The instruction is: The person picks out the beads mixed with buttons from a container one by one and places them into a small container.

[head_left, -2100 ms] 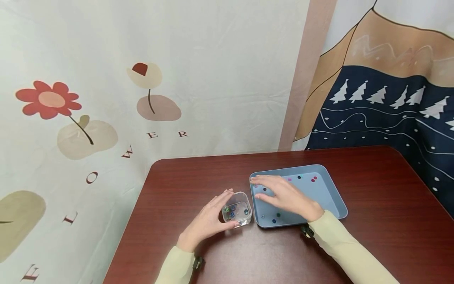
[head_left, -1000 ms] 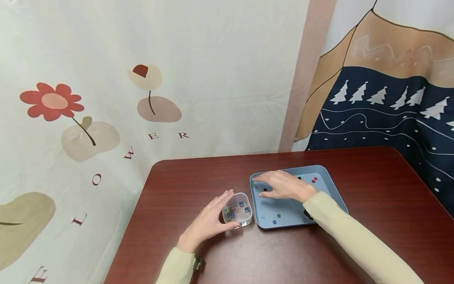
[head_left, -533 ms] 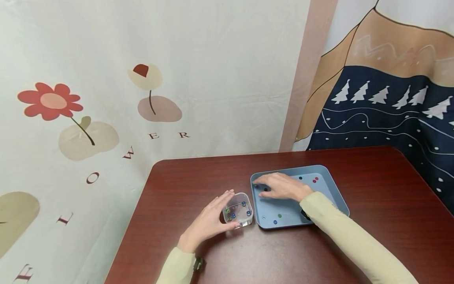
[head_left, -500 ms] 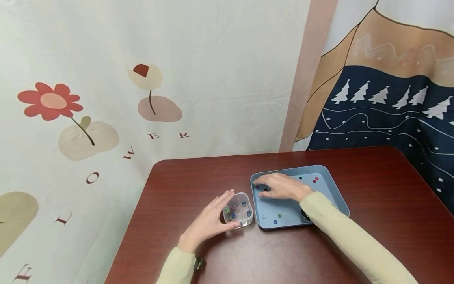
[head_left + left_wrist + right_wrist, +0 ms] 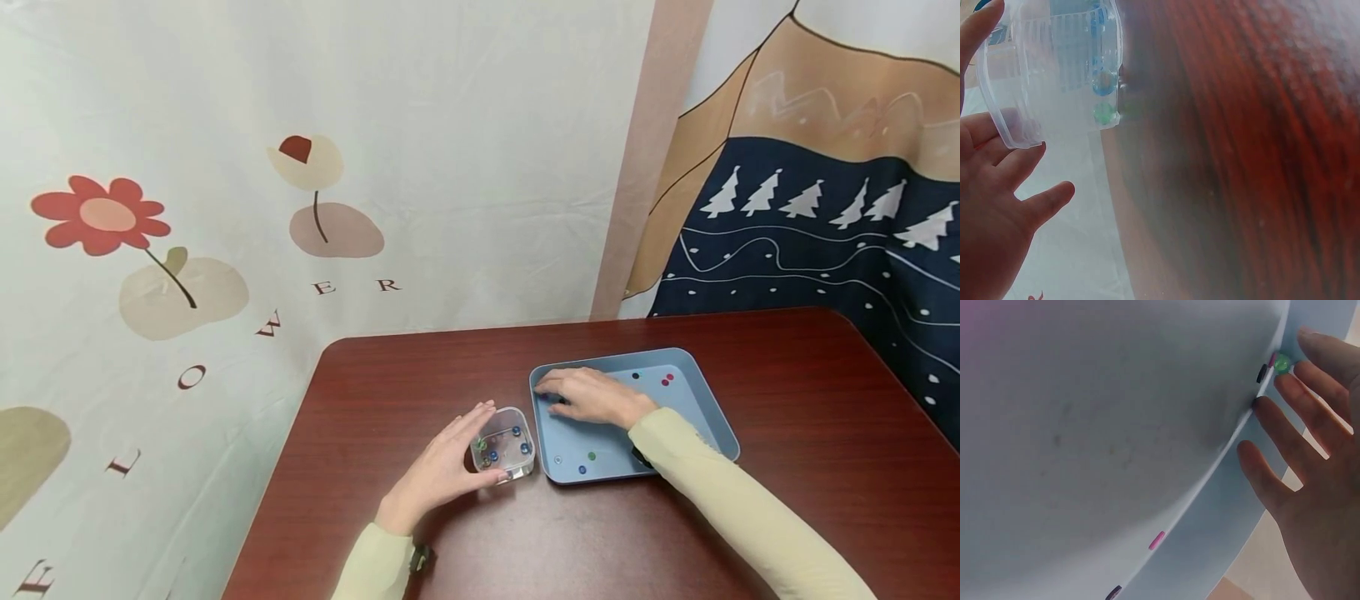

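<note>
My left hand (image 5: 438,471) holds a small clear plastic box (image 5: 1054,56) on the table, fingers along its far left side and thumb at its near side. Blue and green glass marbles (image 5: 1104,82) lie inside it. Over the left end of a blue tray (image 5: 693,408), my right hand (image 5: 600,397) reaches down with its fingers spread. In the right wrist view, a green marble (image 5: 1282,363) sits by the tray wall, close to the thumb and index fingertips, not visibly pinched. A black disc (image 5: 1262,373) lies beside it.
Small flat discs lie scattered in the tray: two red ones (image 5: 667,380), a black one (image 5: 636,375), a green one (image 5: 592,456) and a blue one (image 5: 582,469). The dark red-brown table (image 5: 420,375) meets a printed curtain (image 5: 480,167) behind.
My right hand has moved down into the tray's far left corner, its fingers lowering over the green marble. Marbles in the box have shifted slightly. The left hand has stayed at the box.
</note>
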The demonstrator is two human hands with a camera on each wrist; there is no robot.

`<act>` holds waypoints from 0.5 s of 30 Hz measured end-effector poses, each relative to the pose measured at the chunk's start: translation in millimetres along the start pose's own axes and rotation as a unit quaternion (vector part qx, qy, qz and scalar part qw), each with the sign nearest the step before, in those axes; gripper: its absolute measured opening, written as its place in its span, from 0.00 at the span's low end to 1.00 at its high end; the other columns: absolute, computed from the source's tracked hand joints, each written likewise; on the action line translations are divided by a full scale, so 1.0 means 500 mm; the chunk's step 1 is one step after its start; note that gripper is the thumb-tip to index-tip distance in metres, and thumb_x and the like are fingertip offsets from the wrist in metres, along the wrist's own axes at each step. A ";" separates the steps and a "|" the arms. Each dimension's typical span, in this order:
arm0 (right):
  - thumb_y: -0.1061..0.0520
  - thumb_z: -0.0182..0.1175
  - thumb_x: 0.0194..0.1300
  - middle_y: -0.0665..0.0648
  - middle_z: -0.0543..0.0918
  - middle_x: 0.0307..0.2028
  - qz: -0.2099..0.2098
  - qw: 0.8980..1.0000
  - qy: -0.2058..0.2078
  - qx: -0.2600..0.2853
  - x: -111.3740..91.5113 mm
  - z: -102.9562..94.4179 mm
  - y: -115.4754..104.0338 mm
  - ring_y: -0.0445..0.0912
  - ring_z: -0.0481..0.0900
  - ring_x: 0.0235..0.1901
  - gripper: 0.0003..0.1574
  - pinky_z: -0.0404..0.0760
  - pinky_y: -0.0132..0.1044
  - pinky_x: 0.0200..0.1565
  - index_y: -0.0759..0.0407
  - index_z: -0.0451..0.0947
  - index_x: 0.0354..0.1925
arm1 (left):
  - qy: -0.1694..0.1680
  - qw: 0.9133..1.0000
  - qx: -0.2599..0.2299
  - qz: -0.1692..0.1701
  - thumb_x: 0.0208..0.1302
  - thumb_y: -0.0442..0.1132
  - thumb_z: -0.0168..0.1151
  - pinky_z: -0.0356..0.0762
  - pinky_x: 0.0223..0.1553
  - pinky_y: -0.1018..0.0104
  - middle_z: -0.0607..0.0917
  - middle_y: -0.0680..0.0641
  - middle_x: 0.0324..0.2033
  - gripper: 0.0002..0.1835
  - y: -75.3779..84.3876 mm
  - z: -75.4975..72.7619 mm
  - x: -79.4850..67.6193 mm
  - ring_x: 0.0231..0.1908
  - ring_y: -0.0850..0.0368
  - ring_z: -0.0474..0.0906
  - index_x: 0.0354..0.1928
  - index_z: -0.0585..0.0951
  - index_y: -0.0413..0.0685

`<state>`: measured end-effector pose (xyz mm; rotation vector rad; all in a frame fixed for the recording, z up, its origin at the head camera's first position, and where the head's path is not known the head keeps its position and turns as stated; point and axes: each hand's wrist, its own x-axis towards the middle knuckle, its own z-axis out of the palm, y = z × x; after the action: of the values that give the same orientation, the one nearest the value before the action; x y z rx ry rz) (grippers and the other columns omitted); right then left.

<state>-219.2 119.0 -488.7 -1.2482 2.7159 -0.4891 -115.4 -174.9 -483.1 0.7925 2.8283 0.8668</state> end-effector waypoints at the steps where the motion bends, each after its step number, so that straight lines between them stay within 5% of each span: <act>1: 0.53 0.67 0.72 0.57 0.83 0.61 -0.003 1.000 0.001 -0.010 0.001 0.001 0.000 0.51 0.79 0.63 0.26 0.76 0.50 0.66 0.60 0.81 0.64 | 0.000 1.000 0.001 -0.001 0.58 0.62 0.74 0.56 0.76 0.47 0.64 0.50 0.78 0.52 0.000 0.000 0.000 0.77 0.53 0.60 0.80 0.64 0.49; 15: 0.52 0.69 0.70 0.53 0.86 0.53 -0.004 0.998 0.023 -0.054 0.009 0.010 -0.004 0.49 0.83 0.56 0.19 0.81 0.49 0.59 0.56 0.85 0.57 | 0.005 1.000 -0.005 0.001 0.58 0.62 0.74 0.56 0.76 0.47 0.64 0.49 0.78 0.52 -0.001 0.001 0.000 0.77 0.52 0.60 0.79 0.64 0.49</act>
<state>-219.8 113.2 -492.7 -1.2877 2.8104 -0.3814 -115.4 -174.9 -483.6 0.7918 2.8307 0.8876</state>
